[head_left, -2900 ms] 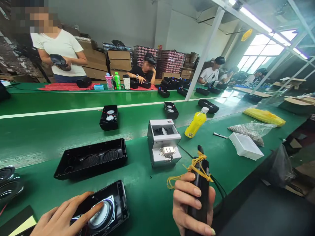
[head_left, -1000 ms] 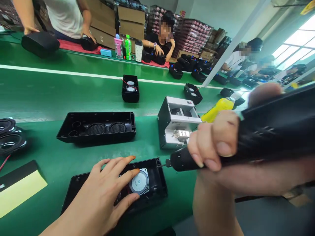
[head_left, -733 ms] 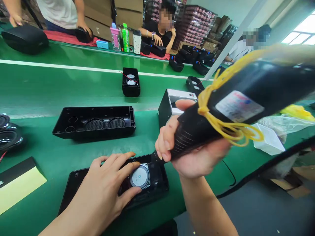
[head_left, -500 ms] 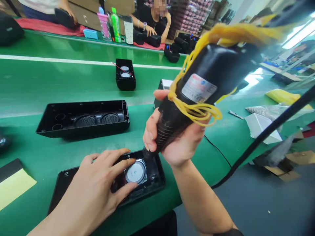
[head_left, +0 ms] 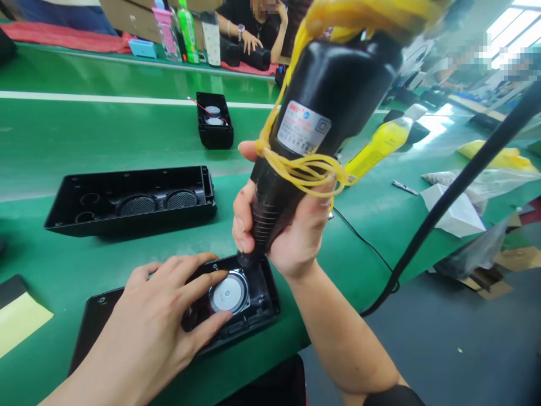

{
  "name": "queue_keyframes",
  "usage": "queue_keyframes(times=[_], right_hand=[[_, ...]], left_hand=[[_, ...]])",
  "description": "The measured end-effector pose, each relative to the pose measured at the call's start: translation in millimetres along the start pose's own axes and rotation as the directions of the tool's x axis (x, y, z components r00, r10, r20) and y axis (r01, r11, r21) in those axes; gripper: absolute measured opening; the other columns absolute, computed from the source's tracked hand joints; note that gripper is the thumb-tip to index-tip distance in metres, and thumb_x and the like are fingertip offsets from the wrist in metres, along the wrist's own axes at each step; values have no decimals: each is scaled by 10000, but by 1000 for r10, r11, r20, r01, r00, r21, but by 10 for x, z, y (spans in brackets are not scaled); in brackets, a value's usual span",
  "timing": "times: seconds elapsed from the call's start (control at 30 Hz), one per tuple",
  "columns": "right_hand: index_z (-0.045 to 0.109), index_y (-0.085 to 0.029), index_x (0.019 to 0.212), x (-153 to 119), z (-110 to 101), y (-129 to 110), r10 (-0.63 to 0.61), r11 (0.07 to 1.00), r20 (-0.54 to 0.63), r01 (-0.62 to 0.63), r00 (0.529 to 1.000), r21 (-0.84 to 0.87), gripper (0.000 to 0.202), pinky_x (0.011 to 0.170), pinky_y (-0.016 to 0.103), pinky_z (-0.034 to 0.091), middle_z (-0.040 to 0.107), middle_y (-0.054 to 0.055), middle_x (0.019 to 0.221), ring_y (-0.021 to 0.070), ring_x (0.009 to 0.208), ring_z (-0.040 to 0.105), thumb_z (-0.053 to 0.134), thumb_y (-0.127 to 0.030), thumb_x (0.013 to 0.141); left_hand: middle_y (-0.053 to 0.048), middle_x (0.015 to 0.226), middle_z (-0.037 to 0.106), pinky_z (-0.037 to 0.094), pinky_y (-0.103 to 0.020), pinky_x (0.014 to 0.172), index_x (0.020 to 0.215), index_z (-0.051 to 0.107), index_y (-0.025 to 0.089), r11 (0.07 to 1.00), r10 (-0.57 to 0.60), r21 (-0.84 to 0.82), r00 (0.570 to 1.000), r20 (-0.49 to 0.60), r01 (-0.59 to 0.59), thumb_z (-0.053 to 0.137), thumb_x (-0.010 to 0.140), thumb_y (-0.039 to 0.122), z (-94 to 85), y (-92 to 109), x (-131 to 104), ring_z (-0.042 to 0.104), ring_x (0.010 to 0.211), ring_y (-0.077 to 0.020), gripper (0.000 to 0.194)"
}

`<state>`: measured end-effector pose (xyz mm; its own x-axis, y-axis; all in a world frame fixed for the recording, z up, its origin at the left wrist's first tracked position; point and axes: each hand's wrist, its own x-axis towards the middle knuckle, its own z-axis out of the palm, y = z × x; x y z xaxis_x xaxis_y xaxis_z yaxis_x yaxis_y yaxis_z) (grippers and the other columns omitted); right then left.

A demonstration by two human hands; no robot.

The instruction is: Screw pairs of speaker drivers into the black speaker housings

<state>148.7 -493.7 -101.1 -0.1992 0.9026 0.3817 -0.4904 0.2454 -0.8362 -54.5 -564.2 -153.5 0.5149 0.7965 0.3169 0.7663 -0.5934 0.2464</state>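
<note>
My right hand (head_left: 287,225) is wrapped around a black electric screwdriver (head_left: 333,90) bound with yellow rubber bands. Its tip points down at the upper edge of a round silver speaker driver (head_left: 228,293), where the exact contact is hard to make out. That driver lies inside a black speaker housing (head_left: 257,321). From the left, my left hand (head_left: 169,310) reaches over the housing, index finger and thumb on either side of the driver's rim. The hand and forearm cover the housing's middle.
Another open black housing (head_left: 135,206) with round grilles lies behind. A smaller one (head_left: 214,121) with drivers and a red wire sits farther back. Yellow paper (head_left: 25,321) lies at left. A thick black cable (head_left: 448,203) crosses the right side. Across the bench (head_left: 127,135) sits a person.
The camera view has shifted a little. The screwdriver stands more upright, its tip nearer the driver's upper edge. A yellow-labelled bottle now shows behind it. My left hand keeps its place on the driver.
</note>
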Motion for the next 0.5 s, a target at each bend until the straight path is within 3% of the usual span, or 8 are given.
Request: queue_keyframes(times=[0.27,0.37,0.5], right_hand=[[567,-275,789,6,2,-4,20,1000,-32,-20,999,2,614,408,268,440,580,-49,648,126,442,480,580,-882,880],[605,-301,896,0,4,10,25,998,-28,-23,999,57,507,424,263,449,600,-61,681,125,462,513,618,-808,915],[612,-286,1041,3,-1,61,-31,996,15,30,999,81,542,437,241,437,594,-69,685,107,464,512,596,-820,949]], left_hand=[[-52,1344,765,503,-525,865,1229,768,363,1000,-6,-12,1000,9,6,622,1006,581,-12,-6,4,745,1091,-317,345],[-51,1320,778,506,-507,845,1214,775,365,1000,-5,-12,1000,-2,5,625,998,578,-22,2,8,749,1072,-308,339],[-48,1303,788,512,-499,838,1192,788,367,1000,-10,-5,1000,-5,10,623,994,576,-32,22,15,752,1054,-301,331]])
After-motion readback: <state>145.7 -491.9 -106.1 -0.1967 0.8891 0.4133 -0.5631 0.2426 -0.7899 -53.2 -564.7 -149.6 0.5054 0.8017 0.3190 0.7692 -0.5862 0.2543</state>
